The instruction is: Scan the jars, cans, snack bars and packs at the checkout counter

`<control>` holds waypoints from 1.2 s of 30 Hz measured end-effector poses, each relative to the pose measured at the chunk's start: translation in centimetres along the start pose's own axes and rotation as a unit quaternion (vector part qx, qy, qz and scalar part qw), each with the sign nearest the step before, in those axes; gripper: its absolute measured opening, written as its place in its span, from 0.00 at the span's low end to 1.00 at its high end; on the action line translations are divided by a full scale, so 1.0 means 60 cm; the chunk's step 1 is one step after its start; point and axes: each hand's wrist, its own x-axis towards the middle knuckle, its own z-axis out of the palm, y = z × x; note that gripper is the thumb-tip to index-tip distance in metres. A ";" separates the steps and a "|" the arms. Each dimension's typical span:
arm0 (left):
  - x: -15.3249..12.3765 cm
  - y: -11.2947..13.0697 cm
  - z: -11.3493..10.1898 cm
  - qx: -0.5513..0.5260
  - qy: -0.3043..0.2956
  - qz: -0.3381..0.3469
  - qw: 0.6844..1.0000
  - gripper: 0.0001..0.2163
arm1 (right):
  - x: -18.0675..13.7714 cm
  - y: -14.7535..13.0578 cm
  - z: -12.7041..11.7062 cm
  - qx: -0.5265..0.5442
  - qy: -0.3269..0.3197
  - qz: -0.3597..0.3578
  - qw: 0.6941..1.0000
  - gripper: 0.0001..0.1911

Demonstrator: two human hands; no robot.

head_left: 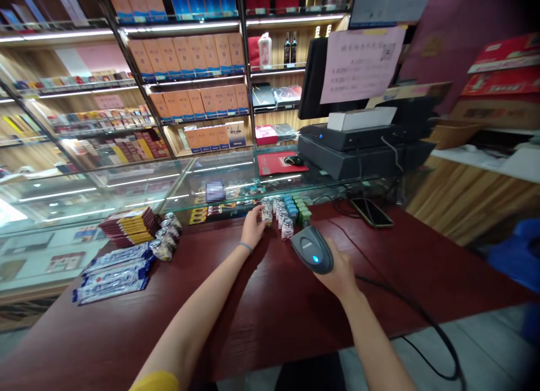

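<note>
Yellow cloth sleeve edges into view on the left arm, whose hand reaches out over the glossy red-brown counter. That left hand has its thumb and fingers closed about a small clear jar with a pale lid, at the left end of a cluster; whether the jar is lifted cannot be told. The right hand grips a dark grey handheld scanner with a lit blue light, its nose towards the cluster.

Just beside the held jar stand white-labelled jars, then blue jars and green jars. To handle this well, I would pinch the jar low, keep fingertips off its label, and angle the scanner squarely at the print. The close neighbours could tip if nudged, so a straight lift seems safer than a sideways drag.

Farther left lie blue-and-white plastic packets, a stack of dark red and yellow boxes and a row of round jars. A thick black cable curves off right; slack there should help the scanner turn freely.
</note>
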 end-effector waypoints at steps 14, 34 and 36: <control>0.015 -0.019 0.027 -0.014 0.006 0.001 1.000 0.23 | 0.009 -0.014 -0.011 0.009 -0.004 -0.048 0.999 0.16; -0.125 0.083 -0.209 -0.027 0.155 -0.003 0.987 0.24 | 0.021 -0.097 0.009 -0.008 -0.068 -0.059 0.996 0.17; -0.146 0.086 -0.262 0.033 0.207 0.019 0.978 0.21 | 0.019 -0.117 0.024 -0.003 -0.065 -0.058 0.996 0.17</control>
